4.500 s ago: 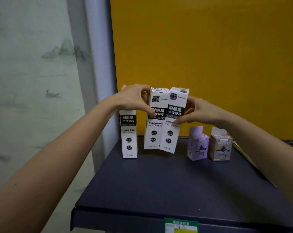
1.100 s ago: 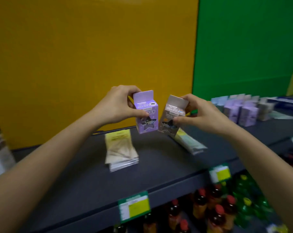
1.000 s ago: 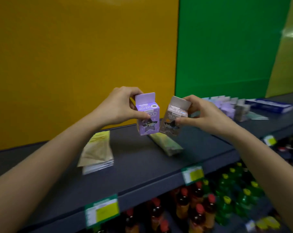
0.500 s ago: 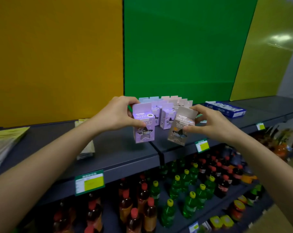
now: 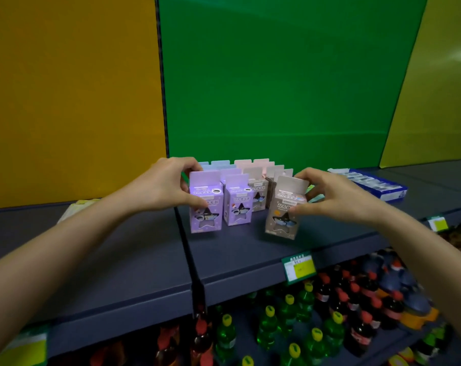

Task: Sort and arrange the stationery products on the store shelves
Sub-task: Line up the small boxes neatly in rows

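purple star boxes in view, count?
2 clearly: one purple box gripped by the left hand, a second purple box standing on the shelf just to its right. Purple flaps behind hint at more, mostly hidden.

Nothing is reading clearly here. The purple box (image 5: 205, 207) and the beige box (image 5: 284, 212) are each carrying a band of white characters on the front, too blurred to make out. The green-and-yellow price label (image 5: 299, 268) on the shelf edge (image 5: 250, 282) is showing small print, likewise illegible. The blue carton (image 5: 374, 183) is bearing pale markings that are not resolving into letters.
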